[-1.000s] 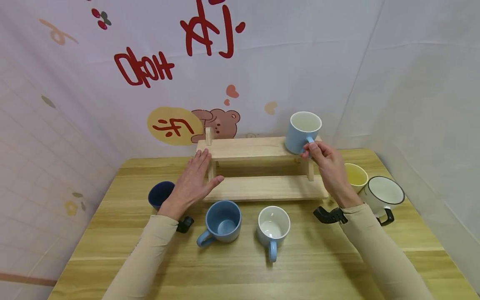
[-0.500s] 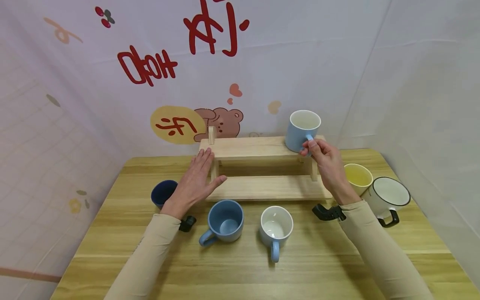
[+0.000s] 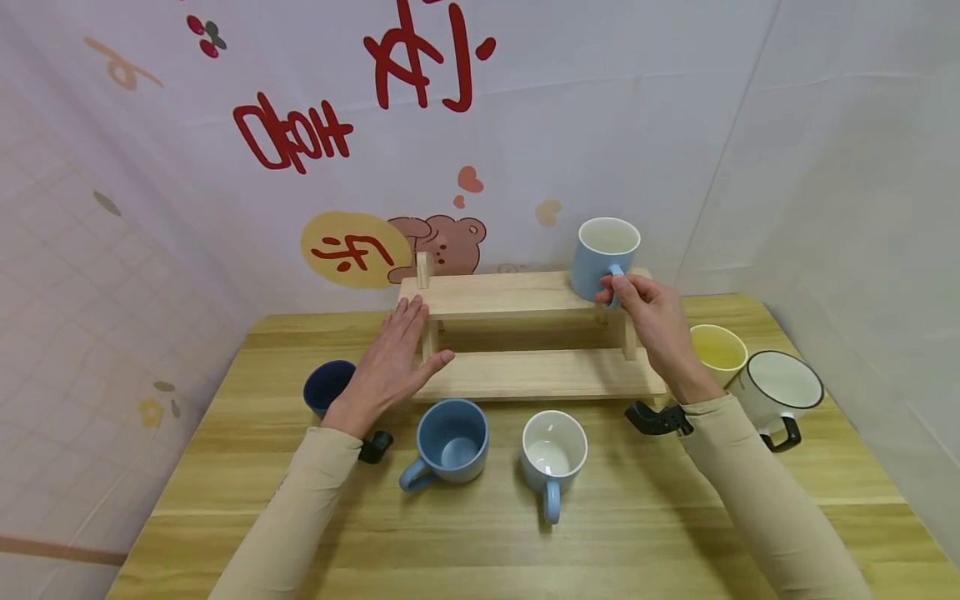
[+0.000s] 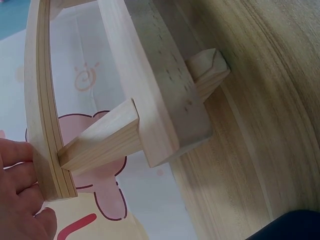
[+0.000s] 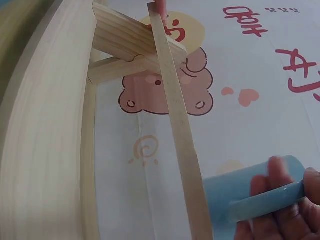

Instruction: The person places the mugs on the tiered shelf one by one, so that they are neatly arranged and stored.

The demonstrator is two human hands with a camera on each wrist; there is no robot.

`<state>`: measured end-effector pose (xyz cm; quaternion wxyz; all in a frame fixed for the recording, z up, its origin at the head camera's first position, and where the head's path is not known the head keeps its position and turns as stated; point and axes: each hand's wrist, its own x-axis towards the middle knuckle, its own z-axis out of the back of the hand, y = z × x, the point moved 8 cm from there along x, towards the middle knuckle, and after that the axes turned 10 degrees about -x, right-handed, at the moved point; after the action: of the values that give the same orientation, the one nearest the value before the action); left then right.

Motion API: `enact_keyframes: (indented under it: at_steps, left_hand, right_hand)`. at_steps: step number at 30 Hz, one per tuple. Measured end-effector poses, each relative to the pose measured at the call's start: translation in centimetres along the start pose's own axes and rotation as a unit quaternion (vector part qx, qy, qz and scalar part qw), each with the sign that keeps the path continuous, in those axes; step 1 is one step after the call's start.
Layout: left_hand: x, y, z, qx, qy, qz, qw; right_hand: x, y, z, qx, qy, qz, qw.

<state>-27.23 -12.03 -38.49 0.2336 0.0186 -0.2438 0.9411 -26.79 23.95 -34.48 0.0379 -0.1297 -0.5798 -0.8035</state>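
A two-tier wooden shelf rack (image 3: 495,293) stands at the back of the table in the head view. Upright on the right end of its top board is a light blue mug (image 3: 596,268), white inside. My right hand (image 3: 658,329) pinches that mug's handle between thumb and fingers; the right wrist view shows the handle (image 5: 267,202) among the fingers. My left hand (image 3: 390,362) rests its extended fingers on the left end of the top board, thumb spread aside. In the left wrist view the fingertips lie at the board's end (image 4: 47,175).
In front of the rack stand a blue mug (image 3: 450,454) and a white-lined mug (image 3: 553,454) with a light blue handle. A navy cup (image 3: 324,387) is partly behind my left hand. To the right are a yellow cup (image 3: 718,354) and a white mug (image 3: 780,387) with a black handle.
My right hand and the light blue mug have shifted very slightly toward the back of the top board. The left hand stays on the board's left end; the view has drifted a little.
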Motion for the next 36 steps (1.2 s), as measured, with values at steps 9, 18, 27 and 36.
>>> enact_keyframes:
  at_steps: [9, 18, 27, 36]
  left_hand:
    - [0.1, -0.1, 0.1, -0.003, 0.0, -0.003, 1.0]
    - [0.2, -0.3, 0.4, -0.002, -0.013, -0.01, 0.9999]
    - [0.0, -0.2, 0.1, -0.004, -0.013, -0.013, 0.9998]
    - [0.1, -0.3, 0.3, -0.004, -0.011, -0.016, 0.9998]
  right_hand:
    - [-2.8, 0.4, 1.3, -0.104, -0.018, 0.013, 0.9944]
    - [-7.2, 1.3, 2.2, -0.18, -0.009, 0.057, 0.9821]
    - [-11.9, 1.3, 1.5, -0.24, 0.02, 0.095, 0.9659]
    - [-15.7, 1.3, 0.0, -0.249, 0.09, 0.127, 0.956]
